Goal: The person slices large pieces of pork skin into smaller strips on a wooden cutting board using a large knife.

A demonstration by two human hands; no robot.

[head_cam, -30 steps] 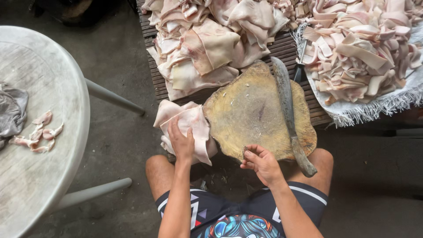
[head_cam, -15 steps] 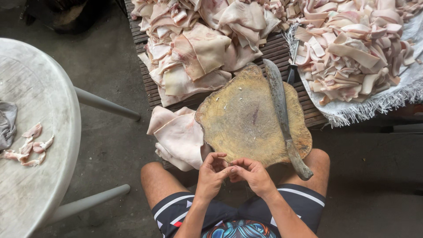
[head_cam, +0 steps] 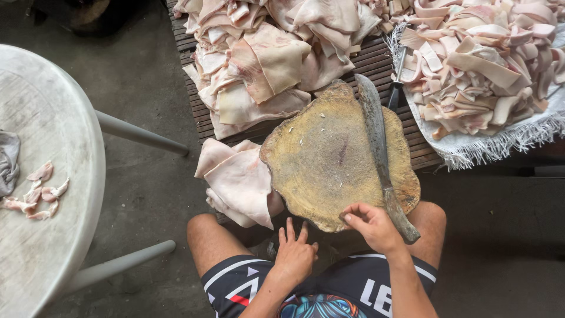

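Observation:
A round, worn wooden chopping block (head_cam: 335,159) rests in front of my knees. A long cleaver-like knife (head_cam: 379,147) lies across its right side, handle toward me. My right hand (head_cam: 371,227) touches the block's near edge, just left of the knife handle, fingers curled and holding nothing I can see. My left hand (head_cam: 294,253) hovers below the block's near edge, fingers spread, empty. A folded slab of pale pork skin (head_cam: 241,182) hangs off the block's left side.
A heap of large pork skin sheets (head_cam: 265,65) covers a slatted wooden bench (head_cam: 376,62). Cut strips (head_cam: 482,65) lie on a fringed white cloth at right. A round white plastic table (head_cam: 41,194) with several meat scraps stands at left.
My left hand let go of the skin slab, met my right hand in front of the block, and the two have now moved apart. The view shifted slightly.

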